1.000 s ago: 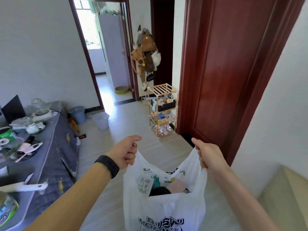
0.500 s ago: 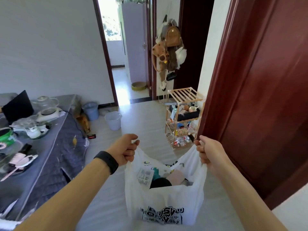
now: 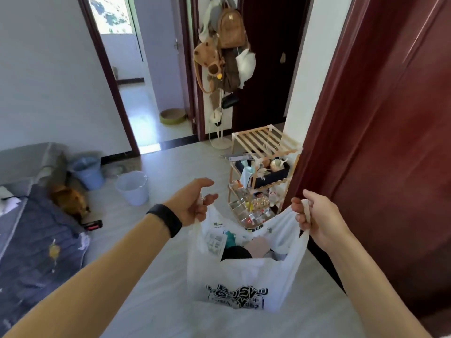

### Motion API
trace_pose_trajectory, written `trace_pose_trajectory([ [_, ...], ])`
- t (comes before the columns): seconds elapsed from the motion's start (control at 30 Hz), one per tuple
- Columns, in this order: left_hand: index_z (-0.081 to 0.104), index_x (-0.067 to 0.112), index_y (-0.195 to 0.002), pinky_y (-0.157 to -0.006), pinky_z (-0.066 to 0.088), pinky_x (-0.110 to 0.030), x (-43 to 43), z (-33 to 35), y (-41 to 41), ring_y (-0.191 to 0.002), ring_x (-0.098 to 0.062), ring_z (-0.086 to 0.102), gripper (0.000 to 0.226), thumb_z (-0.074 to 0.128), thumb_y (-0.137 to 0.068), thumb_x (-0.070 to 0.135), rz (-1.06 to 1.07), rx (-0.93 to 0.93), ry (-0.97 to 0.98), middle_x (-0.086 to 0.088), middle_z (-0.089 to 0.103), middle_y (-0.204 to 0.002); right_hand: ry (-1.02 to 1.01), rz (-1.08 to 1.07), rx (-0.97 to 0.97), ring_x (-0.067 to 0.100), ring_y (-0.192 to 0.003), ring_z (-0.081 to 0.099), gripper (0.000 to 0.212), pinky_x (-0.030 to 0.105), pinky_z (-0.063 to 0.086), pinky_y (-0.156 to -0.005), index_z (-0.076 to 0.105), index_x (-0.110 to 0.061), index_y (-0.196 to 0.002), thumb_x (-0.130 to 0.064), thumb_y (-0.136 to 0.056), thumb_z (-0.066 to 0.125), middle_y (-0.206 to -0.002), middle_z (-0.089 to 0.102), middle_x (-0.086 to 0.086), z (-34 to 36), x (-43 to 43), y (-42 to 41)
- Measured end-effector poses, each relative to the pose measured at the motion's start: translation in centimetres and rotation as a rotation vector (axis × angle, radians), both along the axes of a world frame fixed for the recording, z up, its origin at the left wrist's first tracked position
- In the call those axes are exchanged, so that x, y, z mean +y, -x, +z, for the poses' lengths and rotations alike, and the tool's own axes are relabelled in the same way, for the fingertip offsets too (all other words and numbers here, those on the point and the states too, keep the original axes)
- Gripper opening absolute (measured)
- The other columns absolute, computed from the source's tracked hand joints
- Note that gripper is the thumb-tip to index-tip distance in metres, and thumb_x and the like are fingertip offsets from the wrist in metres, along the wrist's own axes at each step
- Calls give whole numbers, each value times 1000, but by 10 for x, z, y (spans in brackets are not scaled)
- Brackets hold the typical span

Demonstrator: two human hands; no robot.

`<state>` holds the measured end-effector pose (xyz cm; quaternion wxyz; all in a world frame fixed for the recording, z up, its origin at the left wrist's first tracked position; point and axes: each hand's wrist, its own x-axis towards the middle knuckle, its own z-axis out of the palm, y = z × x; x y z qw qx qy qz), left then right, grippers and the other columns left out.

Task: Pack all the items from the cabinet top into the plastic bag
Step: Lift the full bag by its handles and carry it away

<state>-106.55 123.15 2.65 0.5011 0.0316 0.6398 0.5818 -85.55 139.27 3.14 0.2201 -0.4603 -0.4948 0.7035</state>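
A white plastic bag (image 3: 244,276) with black lettering hangs open between my two hands above the floor. My left hand (image 3: 192,203), with a black band on its wrist, grips the bag's left handle. My right hand (image 3: 314,220) grips the right handle, which runs between its fingers. Inside the bag lie several items: a printed packet (image 3: 214,242), a teal thing, a black round thing (image 3: 235,253) and a pale pink one (image 3: 258,248). No cabinet top is in view.
A wooden slatted rack (image 3: 264,142) full of small items stands just beyond the bag, by a dark red door (image 3: 390,142). Two buckets (image 3: 133,187) sit on the floor at left, near a bed with a grey-blue cover (image 3: 36,240). Bags hang on a stand (image 3: 227,50).
The view has swung right and closer to the wooden rack; the cluttered table at left has left the frame. Both hands still hold the bag's handles, the bag hanging as before.
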Motion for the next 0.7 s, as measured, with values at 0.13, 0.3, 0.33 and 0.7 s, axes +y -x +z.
trace_pose_trajectory([
  [0.13,56,11,-107,-49,20,-19,73,14,63,-45,-7,25,25,61,-91,30,-77,67,-13,3,57,-67,11,-72,35,6,-46,34,34,22,20,-48,65,-6,-88,-31,-101,46,-58,55,-5,9,43,59],
  [0.3,58,12,-99,-39,19,-15,163,40,147,-33,-4,27,22,60,-92,33,-160,103,-55,9,57,-57,-9,-121,86,6,-43,35,35,17,22,-37,68,-5,-92,-33,-100,49,-63,63,-5,27,108,132],
  [0.33,57,13,-99,-39,18,-14,181,47,165,-33,-4,26,21,61,-92,33,-176,112,-70,8,58,-64,-28,-121,105,6,-42,35,34,17,22,-38,68,-6,-90,-33,-99,50,-62,64,-5,33,123,146],
  [0.7,45,12,-132,-46,12,-16,395,150,322,-38,-4,21,51,65,-90,32,-320,192,-222,-2,75,-102,-172,-218,302,6,-40,36,33,15,25,-33,68,-4,-104,-33,-98,54,-67,65,-4,118,301,297],
])
